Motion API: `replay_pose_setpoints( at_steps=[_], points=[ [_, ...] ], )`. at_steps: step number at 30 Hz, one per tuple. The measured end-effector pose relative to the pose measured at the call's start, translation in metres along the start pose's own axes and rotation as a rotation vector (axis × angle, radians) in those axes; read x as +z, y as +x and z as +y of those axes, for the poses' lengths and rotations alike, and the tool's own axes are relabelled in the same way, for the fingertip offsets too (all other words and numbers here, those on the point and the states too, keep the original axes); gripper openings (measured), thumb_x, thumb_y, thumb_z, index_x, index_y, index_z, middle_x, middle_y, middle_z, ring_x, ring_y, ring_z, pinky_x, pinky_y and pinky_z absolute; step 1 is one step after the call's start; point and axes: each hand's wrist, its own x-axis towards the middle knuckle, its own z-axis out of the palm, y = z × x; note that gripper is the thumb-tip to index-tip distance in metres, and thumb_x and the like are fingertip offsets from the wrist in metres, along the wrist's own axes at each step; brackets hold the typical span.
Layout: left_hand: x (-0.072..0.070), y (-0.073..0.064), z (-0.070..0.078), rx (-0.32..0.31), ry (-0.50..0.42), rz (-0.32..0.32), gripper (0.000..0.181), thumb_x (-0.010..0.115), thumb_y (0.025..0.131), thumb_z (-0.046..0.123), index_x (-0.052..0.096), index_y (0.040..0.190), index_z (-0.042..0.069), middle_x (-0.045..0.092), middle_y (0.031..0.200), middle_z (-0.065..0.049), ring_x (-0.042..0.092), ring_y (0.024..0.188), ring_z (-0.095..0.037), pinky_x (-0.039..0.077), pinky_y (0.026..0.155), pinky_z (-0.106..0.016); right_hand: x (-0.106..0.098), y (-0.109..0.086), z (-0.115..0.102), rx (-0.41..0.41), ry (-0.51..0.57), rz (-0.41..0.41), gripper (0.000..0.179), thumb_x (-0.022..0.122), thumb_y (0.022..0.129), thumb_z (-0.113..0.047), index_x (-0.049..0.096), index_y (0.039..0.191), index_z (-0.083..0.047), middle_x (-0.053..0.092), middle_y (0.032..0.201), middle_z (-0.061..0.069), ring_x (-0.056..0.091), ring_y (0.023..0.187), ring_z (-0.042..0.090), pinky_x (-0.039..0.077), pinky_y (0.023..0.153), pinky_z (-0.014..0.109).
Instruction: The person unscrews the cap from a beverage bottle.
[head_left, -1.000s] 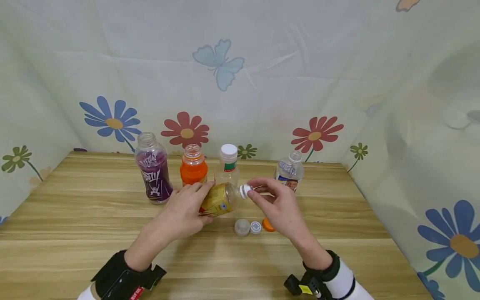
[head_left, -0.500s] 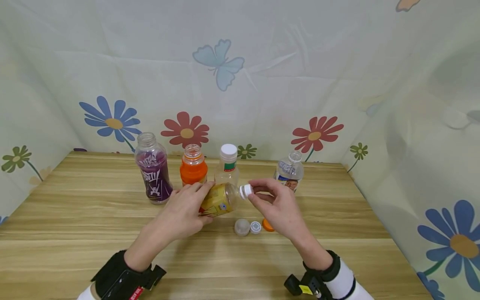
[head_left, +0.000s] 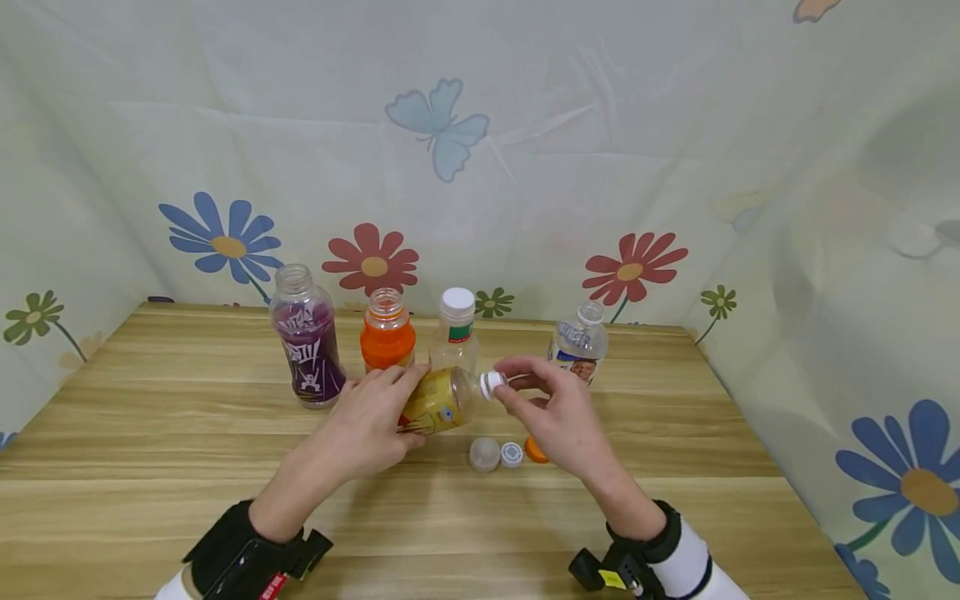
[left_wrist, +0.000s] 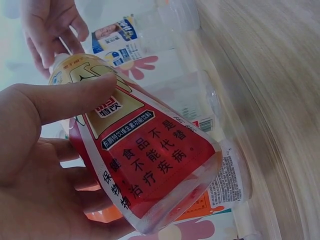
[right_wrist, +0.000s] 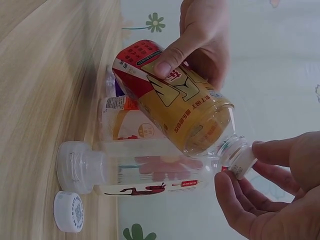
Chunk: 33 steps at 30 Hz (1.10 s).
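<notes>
I find the head view set high over the table [head_left: 390,533], facing forward and down, farthest off. The left wrist view is close, rolled sideways, looking along the bottle [left_wrist: 150,160] from its base; the right, also close and sideways, faces its cap [right_wrist: 242,163] end. All three share the bottle.

The right hand [head_left: 558,408] has shifted slightly at the white cap [head_left: 491,384]; compared with half a second ago, its fingers [head_left: 517,364] lie a little further over the cap, toward the yellow-labelled bottle [head_left: 441,400].
</notes>
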Motion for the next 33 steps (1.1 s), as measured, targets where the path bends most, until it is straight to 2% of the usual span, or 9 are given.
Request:
replay_pose_setpoints(
  at_steps=[5,11,20,26,33],
  points=[
    [0.0003,0.0001,-0.0002,0.003,0.009,0.002,0.081,0.09,0.078,0.02,0.051,0.148,0.004,0.062,0.133,-0.015,0.058,0.12,-0.037,0.045,0.095,-0.064,0.0003,0.0001,-0.0003,-0.015,0.011,-0.004,0.026,0.075,0.095,-0.006,0.07,0.12,-0.005,0.069,0.118,0.006,0.066,0.107,0.025,0.059,0.086,0.037],
    [0.0004,0.0001,-0.0006,-0.002,0.006,0.003,0.081,0.09,0.078,0.02,0.051,0.148,0.004,0.062,0.132,-0.015,0.058,0.12,-0.036,0.045,0.094,-0.063,0.0009,0.0004,-0.0004,-0.024,0.035,-0.003,0.032,0.074,0.094,-0.002,0.066,0.124,0.0,0.068,0.119,0.011,0.066,0.108,0.025,0.058,0.088,0.033],
    [0.0004,0.0002,-0.0006,-0.002,0.005,0.004,0.081,0.09,0.078,0.02,0.051,0.148,0.004,0.062,0.132,-0.015,0.058,0.12,-0.037,0.045,0.094,-0.063,0.0008,0.0,0.0004,-0.032,0.008,-0.006,0.032,0.075,0.093,-0.001,0.069,0.124,-0.001,0.069,0.119,0.01,0.067,0.108,0.026,0.057,0.09,0.033],
    [-0.0002,0.0002,-0.0002,-0.008,0.003,0.0,0.082,0.09,0.079,0.021,0.05,0.149,0.005,0.062,0.133,-0.015,0.058,0.12,-0.037,0.044,0.096,-0.065,0.0008,-0.0011,0.0016,-0.043,-0.033,0.017,0.03,0.075,0.094,-0.004,0.072,0.124,-0.007,0.067,0.121,0.007,0.066,0.103,0.023,0.059,0.084,0.034],
    [-0.0004,0.0001,0.0,0.0,0.007,-0.001,0.082,0.09,0.079,0.021,0.051,0.149,0.005,0.061,0.134,-0.016,0.058,0.121,-0.037,0.044,0.097,-0.065,0.001,-0.0012,0.0,-0.034,0.001,0.007,0.025,0.072,0.097,-0.009,0.071,0.122,-0.006,0.069,0.116,0.004,0.066,0.101,0.021,0.059,0.082,0.033]
  ],
)
